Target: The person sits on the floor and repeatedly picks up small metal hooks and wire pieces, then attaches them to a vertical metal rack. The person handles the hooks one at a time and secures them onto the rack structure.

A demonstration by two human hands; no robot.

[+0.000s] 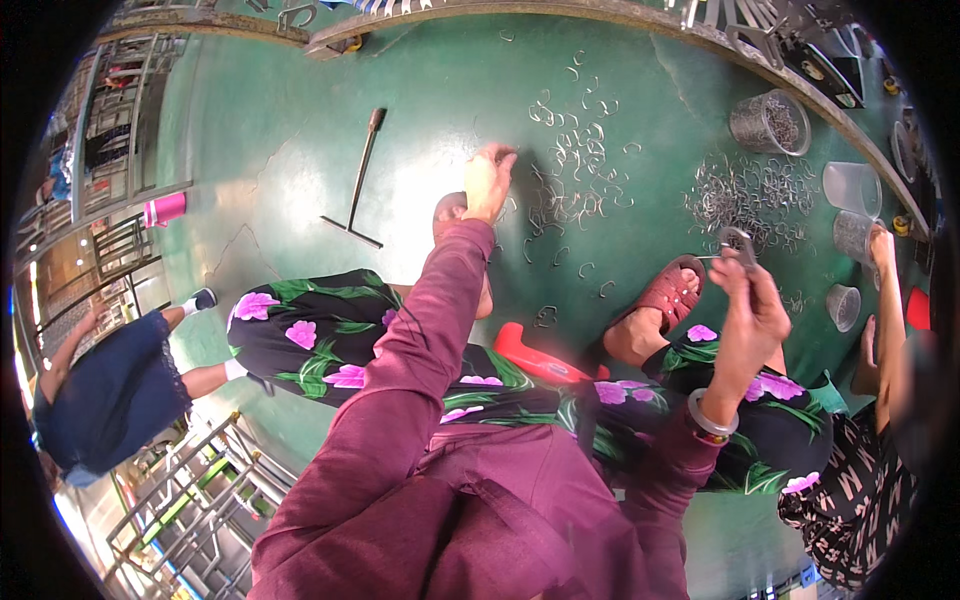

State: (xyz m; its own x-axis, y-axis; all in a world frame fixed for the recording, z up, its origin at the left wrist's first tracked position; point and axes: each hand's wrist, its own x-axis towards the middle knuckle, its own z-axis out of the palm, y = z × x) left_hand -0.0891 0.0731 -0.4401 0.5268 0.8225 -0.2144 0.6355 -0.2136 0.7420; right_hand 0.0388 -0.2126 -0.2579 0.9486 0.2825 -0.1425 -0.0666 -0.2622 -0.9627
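My left hand [488, 184] is over the green floor, just left of a loose scatter of small curved metal pieces [575, 165]. Its thumb and fingertips are pinched together; what they hold, if anything, is too small to make out. Raised above a red sandal [672, 298], my right hand [752, 312] grips a grey looped metal piece [738, 243] between thumb and fingers. A thin bright tip juts out to the left of that grip. Beyond the right hand lies a denser heap of curved metal pieces [735, 200].
A T-shaped metal tool [362, 175] lies at left. Clear tubs [765, 122] of metal pieces stand at right, where another person's hand [880, 245] reaches one. A red plastic stool [535, 357] is between my legs. Another person [110, 400] is at left; a curved rail [560, 12] crosses the far side.
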